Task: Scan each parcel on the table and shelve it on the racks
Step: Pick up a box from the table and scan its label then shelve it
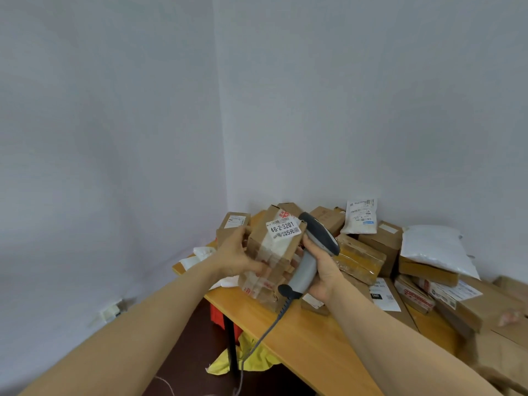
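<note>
Left hand [235, 254] grips a taped cardboard parcel [273, 254] above the wooden table [288, 335]; its white label [283, 228] reads 46-2-3201. Right hand [321, 268] holds a grey corded scanner [314, 252] against the parcel's right side. More boxes and white mailers [437, 248] are heaped behind.

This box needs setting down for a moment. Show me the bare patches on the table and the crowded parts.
Bare wood runs along the near edge of the table, between the scanner cable and the flat boxes on the right. Behind that, cardboard parcels and white bags are piled up to the wall: crowded.
</note>
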{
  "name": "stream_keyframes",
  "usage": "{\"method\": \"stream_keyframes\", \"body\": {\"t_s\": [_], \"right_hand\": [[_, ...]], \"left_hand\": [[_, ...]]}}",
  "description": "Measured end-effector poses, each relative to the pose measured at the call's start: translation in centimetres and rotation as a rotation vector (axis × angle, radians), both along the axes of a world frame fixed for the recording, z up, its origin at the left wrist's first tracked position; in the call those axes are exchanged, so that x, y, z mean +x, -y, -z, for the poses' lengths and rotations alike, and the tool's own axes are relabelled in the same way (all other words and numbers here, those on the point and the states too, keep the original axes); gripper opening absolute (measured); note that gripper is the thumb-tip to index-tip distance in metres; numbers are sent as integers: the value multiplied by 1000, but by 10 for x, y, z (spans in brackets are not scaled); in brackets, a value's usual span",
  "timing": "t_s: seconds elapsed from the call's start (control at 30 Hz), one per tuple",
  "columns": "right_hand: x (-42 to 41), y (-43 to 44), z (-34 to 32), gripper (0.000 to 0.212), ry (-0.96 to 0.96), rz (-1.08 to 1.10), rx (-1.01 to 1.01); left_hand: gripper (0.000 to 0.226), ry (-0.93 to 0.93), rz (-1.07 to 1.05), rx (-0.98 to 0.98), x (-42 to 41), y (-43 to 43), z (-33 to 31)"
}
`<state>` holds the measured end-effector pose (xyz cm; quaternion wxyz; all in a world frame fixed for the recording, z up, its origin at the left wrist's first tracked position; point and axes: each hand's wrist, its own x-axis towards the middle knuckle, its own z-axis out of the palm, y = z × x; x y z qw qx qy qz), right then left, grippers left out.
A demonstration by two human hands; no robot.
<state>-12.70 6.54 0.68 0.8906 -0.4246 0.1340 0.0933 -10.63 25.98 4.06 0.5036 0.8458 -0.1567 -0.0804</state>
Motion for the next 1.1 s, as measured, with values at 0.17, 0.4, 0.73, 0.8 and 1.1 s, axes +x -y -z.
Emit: {"method": "stream_keyframes", "body": {"t_s": [0.17, 0.4, 0.73, 0.8, 1.1], "right_hand": [[-1, -4, 5, 48, 20, -86, -35], [1, -8, 3, 62, 51, -3, -166], [-17, -18, -14, 17, 198, -451, -566], [-22, -25, -15, 15, 207, -491, -616], [-24, -42, -21, 21, 192, -506, -749]], "left_hand": [[140, 83, 208, 418, 10, -8, -14], [137, 199, 160, 499, 13, -18, -12], [121, 342, -111, 988, 16, -85, -11], [120, 327, -145, 1023, 14, -94, -10], [120, 230, -218, 1080, 1, -121, 1]]}}
